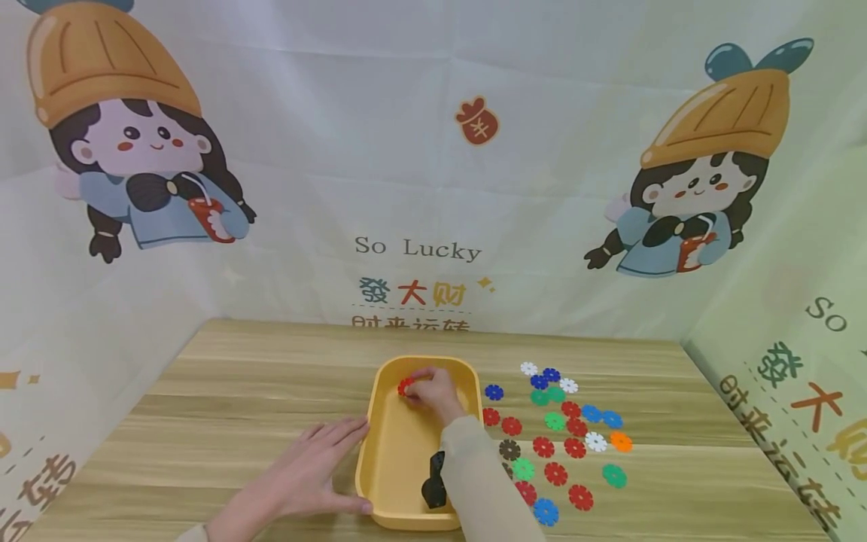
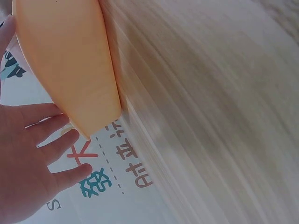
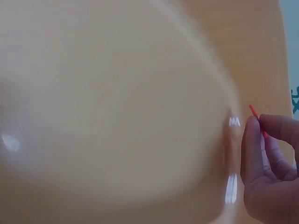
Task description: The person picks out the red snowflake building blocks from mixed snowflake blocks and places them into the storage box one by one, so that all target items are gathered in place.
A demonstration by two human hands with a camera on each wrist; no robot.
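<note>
A yellow rectangular tray (image 1: 396, 467) stands on the wooden table. My right hand (image 1: 433, 393) reaches inside it near the far left corner and pinches a red notched plastic disc (image 1: 404, 387) between thumb and fingers. In the right wrist view the red disc (image 3: 252, 111) shows edge-on in that pinch, above the tray floor (image 3: 117, 116). My left hand (image 1: 305, 470) rests against the tray's left side with spread, straight fingers. The left wrist view has its fingertips touching the rim of the tray (image 2: 70, 60).
To the right of the tray lie several loose discs, among them a red disc (image 1: 555, 473), a blue disc (image 1: 546, 512), a green disc (image 1: 614, 476) and an orange disc (image 1: 621, 441). A printed cloth (image 1: 420, 188) hangs behind and beside the table (image 1: 271, 376).
</note>
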